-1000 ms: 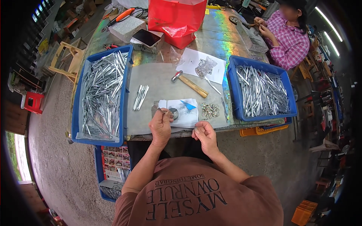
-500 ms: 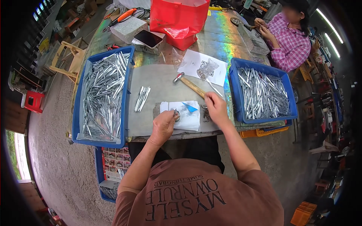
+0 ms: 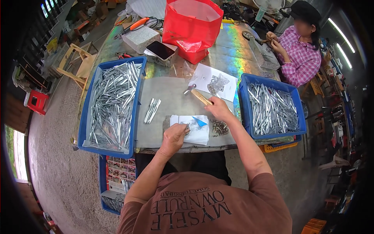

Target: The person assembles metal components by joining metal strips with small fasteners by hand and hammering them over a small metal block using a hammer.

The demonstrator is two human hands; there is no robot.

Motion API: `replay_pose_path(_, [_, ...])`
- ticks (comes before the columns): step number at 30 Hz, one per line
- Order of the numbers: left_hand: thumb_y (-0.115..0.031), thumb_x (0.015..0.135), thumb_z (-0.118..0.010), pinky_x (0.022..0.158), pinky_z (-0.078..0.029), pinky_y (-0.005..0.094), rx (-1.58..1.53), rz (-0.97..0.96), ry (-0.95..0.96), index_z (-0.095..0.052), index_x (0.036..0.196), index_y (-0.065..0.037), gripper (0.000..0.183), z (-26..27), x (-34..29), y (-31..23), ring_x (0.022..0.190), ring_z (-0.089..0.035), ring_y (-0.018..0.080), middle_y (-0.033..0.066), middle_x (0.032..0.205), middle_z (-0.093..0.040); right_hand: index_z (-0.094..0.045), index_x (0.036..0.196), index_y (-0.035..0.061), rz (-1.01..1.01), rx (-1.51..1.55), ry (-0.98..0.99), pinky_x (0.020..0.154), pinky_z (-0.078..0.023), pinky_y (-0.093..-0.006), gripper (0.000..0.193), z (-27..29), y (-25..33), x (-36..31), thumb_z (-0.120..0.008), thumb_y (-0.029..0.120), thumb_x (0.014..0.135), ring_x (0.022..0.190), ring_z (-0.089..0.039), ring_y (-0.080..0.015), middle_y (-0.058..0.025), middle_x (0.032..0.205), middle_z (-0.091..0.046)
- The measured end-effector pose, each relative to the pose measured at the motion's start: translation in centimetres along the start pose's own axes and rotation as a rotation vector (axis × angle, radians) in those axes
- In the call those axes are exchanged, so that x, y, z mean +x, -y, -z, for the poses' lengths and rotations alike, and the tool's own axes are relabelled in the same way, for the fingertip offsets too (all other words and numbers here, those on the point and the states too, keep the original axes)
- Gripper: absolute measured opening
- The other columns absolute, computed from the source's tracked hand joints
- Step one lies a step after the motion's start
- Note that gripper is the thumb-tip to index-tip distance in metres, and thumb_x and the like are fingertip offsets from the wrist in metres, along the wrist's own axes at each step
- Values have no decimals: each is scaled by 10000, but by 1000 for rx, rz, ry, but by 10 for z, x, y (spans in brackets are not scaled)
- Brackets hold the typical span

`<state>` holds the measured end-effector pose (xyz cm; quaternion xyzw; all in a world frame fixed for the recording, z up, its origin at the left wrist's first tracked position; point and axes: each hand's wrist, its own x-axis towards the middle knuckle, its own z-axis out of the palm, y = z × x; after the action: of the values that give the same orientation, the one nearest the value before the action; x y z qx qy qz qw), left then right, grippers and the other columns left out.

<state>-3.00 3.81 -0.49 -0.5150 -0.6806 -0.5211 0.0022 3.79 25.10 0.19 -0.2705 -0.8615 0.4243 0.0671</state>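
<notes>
My right hand (image 3: 219,109) is closed round the wooden handle of a hammer (image 3: 201,98), whose metal head points away to the far left. My left hand (image 3: 174,137) pinches a small, partly hidden metal piece over the left edge of a smudged white paper pad (image 3: 198,138). A blue triangular scrap (image 3: 200,122) lies on the pad. Just right of it sits a heap of small dark metal pins (image 3: 220,128). Several slim silver metal pieces (image 3: 152,110) lie side by side to the left of the pad.
Blue trays of silver metal pieces stand left (image 3: 82,128) and right (image 3: 297,102). Behind are a printed sheet (image 3: 202,74), a phone (image 3: 160,50), a red bag (image 3: 191,33) and orange-handled pliers (image 3: 139,23). A person in a checked shirt (image 3: 297,58) works at the far right.
My right hand has closed round the hammer's handle and tilted it, drawing it slightly nearer. My left hand stays at the pad, still pinching. The whole view has shifted slightly.
</notes>
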Motion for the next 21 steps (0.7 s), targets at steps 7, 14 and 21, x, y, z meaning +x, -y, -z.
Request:
replay_pose_path(7, [2, 678, -556, 510, -390, 345, 4, -10, -37, -522, 791, -26, 121, 0, -2, 1, 585, -491, 278, 115, 628, -491, -453, 980, 1, -35, 382, 134, 456, -389, -202, 284, 39, 64, -80, -534, 85, 721, 508, -493, -78, -34, 654, -519])
replay_pose_path(14, [-6, 684, -553, 516, -396, 347, 11, -11, -37, -518, 768, -25, 93, 1, -2, -2, 588, -496, 282, 120, 623, -491, -423, 1126, 6, 242, 107, 110, 542, -409, -198, 410, 55, 90, -131, -548, 41, 737, 614, -514, -83, -38, 735, -519])
replay_pose_path(21, [0, 676, -558, 516, -397, 346, 14, -16, -45, -507, 759, -23, 100, 1, -2, -1, 581, -496, 282, 124, 610, -487, -409, 1166, 32, 433, -63, -15, 656, -434, -264, 439, 74, 122, -148, -522, 17, 742, 707, -572, -194, -157, 911, -566])
